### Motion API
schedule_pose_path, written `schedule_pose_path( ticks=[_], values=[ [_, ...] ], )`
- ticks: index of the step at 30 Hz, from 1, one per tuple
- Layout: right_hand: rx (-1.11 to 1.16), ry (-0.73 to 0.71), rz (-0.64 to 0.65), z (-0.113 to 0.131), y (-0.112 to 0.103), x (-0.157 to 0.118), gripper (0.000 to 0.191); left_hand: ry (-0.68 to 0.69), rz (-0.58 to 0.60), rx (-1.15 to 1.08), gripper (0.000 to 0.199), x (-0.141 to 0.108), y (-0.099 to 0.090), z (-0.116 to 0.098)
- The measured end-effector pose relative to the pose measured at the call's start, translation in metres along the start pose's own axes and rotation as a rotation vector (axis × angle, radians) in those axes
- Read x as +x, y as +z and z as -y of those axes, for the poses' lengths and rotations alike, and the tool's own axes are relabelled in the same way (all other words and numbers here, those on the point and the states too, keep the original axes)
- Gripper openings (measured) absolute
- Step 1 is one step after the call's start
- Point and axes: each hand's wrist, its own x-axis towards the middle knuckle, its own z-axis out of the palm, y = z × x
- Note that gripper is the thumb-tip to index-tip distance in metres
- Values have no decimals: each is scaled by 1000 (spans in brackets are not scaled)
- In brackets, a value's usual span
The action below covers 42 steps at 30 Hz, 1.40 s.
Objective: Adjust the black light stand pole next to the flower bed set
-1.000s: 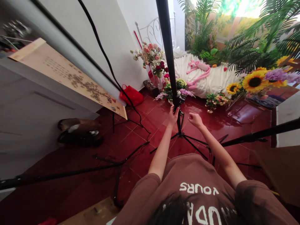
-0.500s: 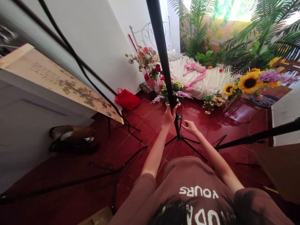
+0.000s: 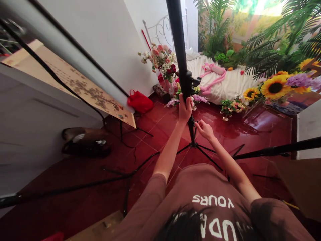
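1. Left hand (image 3: 185, 112) and the collar (image 3: 186, 80) above it had moved up since half a second earlier; right hand (image 3: 205, 130) had come in closer to the pole.
2. Black stand (image 3: 177, 36) stood upright in front of the person, tripod legs (image 3: 210, 159) spread on the red tiled floor (image 3: 160, 120).
3. Left hand wrapped around the stand's pole just under the collar, gripping it, thumb on the near side.
4. Right hand had curled fingers, fingertips at a small knob (image 3: 194, 123) on the pole, lower than the left hand; couldn't tell if they pinched it or only sat beside it.
5. Behind the stand: bouquet (image 3: 160, 55) left of the pole, pink plush toy (image 3: 217, 71) lying on white cloth (image 3: 237, 88), sunflowers (image 3: 275, 87) further right.
6. Red bag (image 3: 140, 101) sat on the floor near the wall, beside the lower end of a painted panel (image 3: 82, 87).
7. Another black pole (image 3: 278, 150) slanted in from the right edge.
8. Brown shirt (image 3: 200, 180) filled the bottom.
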Motion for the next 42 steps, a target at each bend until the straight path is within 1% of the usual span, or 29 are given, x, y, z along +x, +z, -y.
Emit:
schedule_pose_path(
  ticks=[2,4,6,8,10,12,14,15,17,20,23,25,27,29,31,33,35,37,39,42],
  values=[
    [-55,-10,27,2,-1,-1,40,8,0,-8,51,4,1,-6],
    [-53,3,33,3,2,-1,38,17,3,-17,52,6,2,-9],
    [71,49,15,4,8,1,39,26,10,-22,51,8,2,-9],
    [338,171,28,7,15,4,47,33,14,-25,49,8,1,-8],
    [715,361,122,12,21,8,51,35,16,-27,47,7,0,-6],
    [1109,533,277,16,24,11,44,31,20,-31,46,7,-1,-4],
    [1444,598,392,20,23,12,32,24,29,-35,44,7,-2,-5],
    [1570,607,411,21,22,12,29,22,33,-36,43,7,-2,-5],
    [1732,617,381,23,21,11,29,18,39,-39,43,7,-3,-7],
    [1797,614,318,25,23,9,32,12,48,-42,42,6,-5,-12],
    [1737,616,347,25,25,7,34,17,33,-40,42,6,-5,-16],
    [1614,644,382,24,27,6,34,23,2,-43,42,4,-2,-17],
    [1420,661,349,23,28,5,38,19,-31,-51,42,1,1,-15],
    [1169,643,258,21,29,4,46,-2,-56,-57,42,-5,4,-9],
    [876,560,169,18,29,3,56,-30,-69,-41,42,-14,5,0],
    [579,402,102,15,28,1,61,-60,-70,0,42,-25,4,11],
    [311,239,40,13,27,-1,57,-89,-70,45,42,-35,2,20],
    [87,143,1,11,26,-2,48,-115,-82,72,42,-43,1,25],
    [-68,106,-11,11,25,-2,45,-128,-97,81,43,-46,1,28],
    [-170,74,-15,8,23,0,51,-132,-109,76,43,-47,4,29]
  ],
)
